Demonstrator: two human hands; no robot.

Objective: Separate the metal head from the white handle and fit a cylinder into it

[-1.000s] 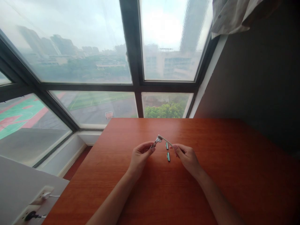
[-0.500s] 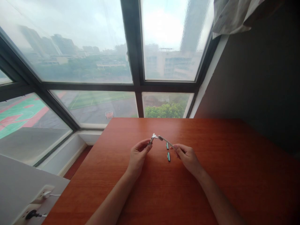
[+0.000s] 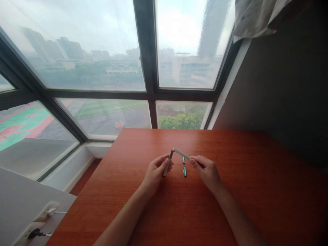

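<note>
left hand pinching one razor head, right hand gripping one handle, two cartridges

I see a slim white razor handle pinched at its near right end in my right hand. It is held off the table and slants up and to the left. A narrow grey piece meets its raised left tip, gripped in my left hand, and slopes down toward me, so the two form a peak. Two small teal cartridges lie flat on the wood between my hands. The far cartridge sits under the handle. The near cartridge is just behind it, in line and apart.
</note>
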